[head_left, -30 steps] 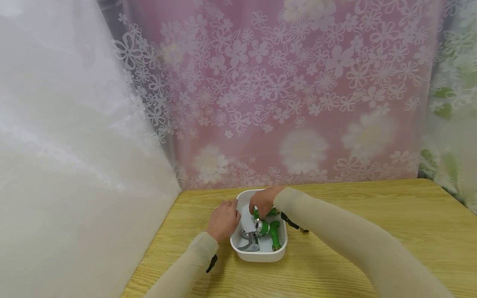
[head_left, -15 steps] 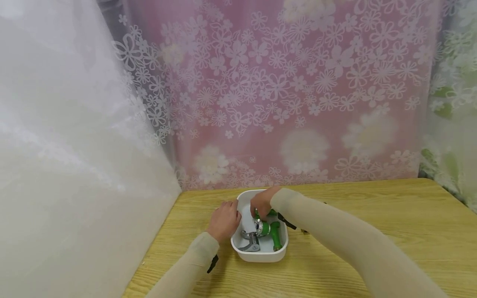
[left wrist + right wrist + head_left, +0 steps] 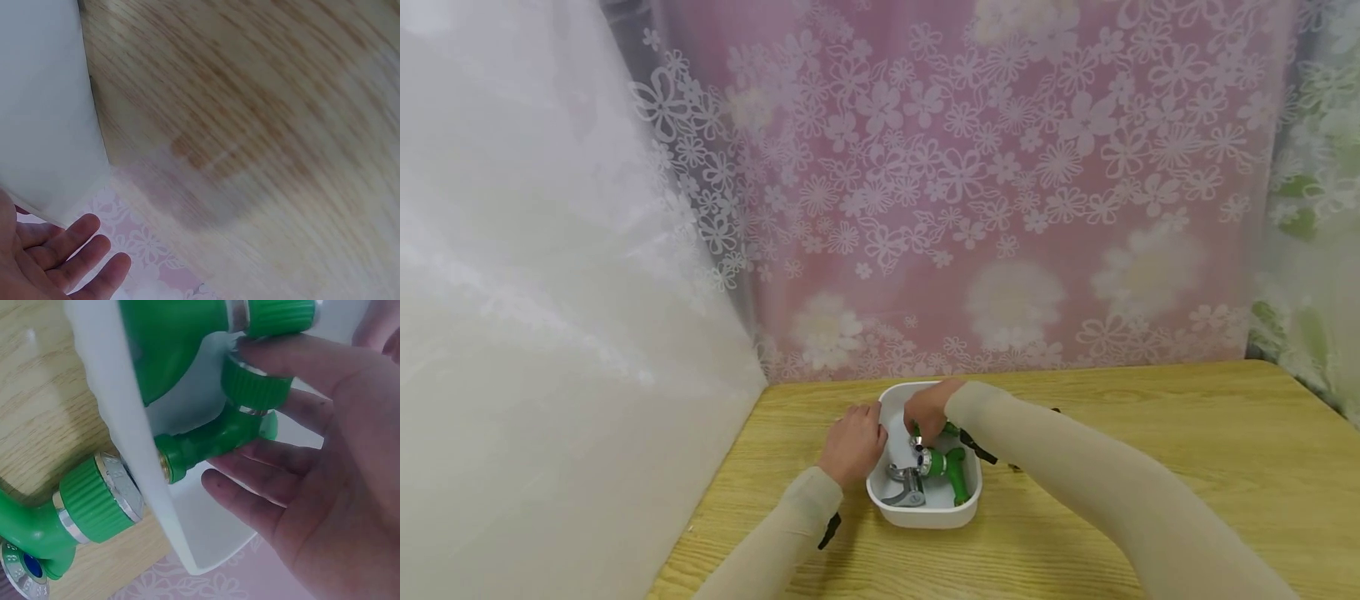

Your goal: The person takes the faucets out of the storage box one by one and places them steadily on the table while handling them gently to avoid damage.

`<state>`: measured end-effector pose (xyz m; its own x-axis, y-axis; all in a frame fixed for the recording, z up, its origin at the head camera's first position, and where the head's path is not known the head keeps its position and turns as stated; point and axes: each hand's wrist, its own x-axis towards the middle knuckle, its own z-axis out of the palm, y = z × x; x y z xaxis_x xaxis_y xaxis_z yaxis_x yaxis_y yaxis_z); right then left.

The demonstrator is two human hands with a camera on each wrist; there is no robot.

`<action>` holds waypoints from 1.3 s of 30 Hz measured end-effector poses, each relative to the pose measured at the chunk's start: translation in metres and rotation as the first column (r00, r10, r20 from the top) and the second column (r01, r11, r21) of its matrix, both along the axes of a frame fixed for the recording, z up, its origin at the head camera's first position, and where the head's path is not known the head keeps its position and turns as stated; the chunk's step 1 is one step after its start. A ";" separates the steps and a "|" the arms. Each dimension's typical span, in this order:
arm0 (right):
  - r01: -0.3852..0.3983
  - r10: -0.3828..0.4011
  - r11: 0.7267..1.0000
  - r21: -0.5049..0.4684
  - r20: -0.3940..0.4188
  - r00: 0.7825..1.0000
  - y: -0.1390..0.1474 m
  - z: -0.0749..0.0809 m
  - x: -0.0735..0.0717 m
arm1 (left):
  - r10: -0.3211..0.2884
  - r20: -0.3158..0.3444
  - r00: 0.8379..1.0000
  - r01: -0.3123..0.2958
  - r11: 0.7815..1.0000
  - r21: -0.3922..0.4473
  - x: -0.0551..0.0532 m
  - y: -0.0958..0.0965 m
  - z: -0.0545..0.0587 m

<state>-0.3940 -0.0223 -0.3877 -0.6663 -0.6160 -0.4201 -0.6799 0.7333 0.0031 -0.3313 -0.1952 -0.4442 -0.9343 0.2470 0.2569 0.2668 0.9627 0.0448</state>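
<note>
A white plastic tub (image 3: 925, 518) stands on the table. At its left side my left hand (image 3: 852, 446) rests on the rim, thumb over the edge; in the left wrist view its fingers (image 3: 94, 256) extend loosely beside the wall. My right hand (image 3: 927, 410) reaches into the tub's far part and grips a green hose nozzle (image 3: 215, 434), thumb on its ribbed head. Another green hose nozzle (image 3: 955, 475) lies at the tub's right side. A grey metal piece with a curved lever (image 3: 906, 492) lies at the near left, its kind unclear.
Outside the tub's right wall lies a further green hose nozzle (image 3: 87, 506) with a lettered dial, mostly hidden by my right sleeve (image 3: 1075, 450) in the head view. The wood-grain table (image 3: 1187, 467) meets a pink flowered curtain (image 3: 1000, 208) behind and a white sheet (image 3: 550, 292) at left.
My right hand stays over the far part of the tub, and the hose nozzle in it has shifted and turned slightly. The left hand has hardly moved.
</note>
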 end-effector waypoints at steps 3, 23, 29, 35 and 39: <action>-0.018 0.018 1.000 -0.013 -0.007 1.000 0.001 0.000 -0.001 | -0.003 -0.012 1.000 0.003 1.000 -0.001 0.000 0.001 -0.001; 0.007 -0.006 0.991 -0.137 0.001 1.000 0.014 0.021 0.007 | 0.005 -0.017 1.000 -0.006 0.999 -0.040 0.003 0.004 -0.001; 0.015 -0.009 0.980 -0.200 0.034 0.999 0.022 0.031 0.011 | 0.013 -0.018 1.000 -0.014 0.999 -0.049 0.002 0.004 -0.002; 0.017 -0.004 0.971 -0.240 0.057 0.998 0.034 0.039 0.016 | 0.017 -0.011 1.000 -0.017 0.999 -0.048 0.002 0.004 0.000; 0.032 -0.010 0.961 -0.274 0.081 0.997 0.048 0.042 0.019 | 0.021 -0.007 1.000 -0.022 0.999 -0.045 0.002 0.005 0.000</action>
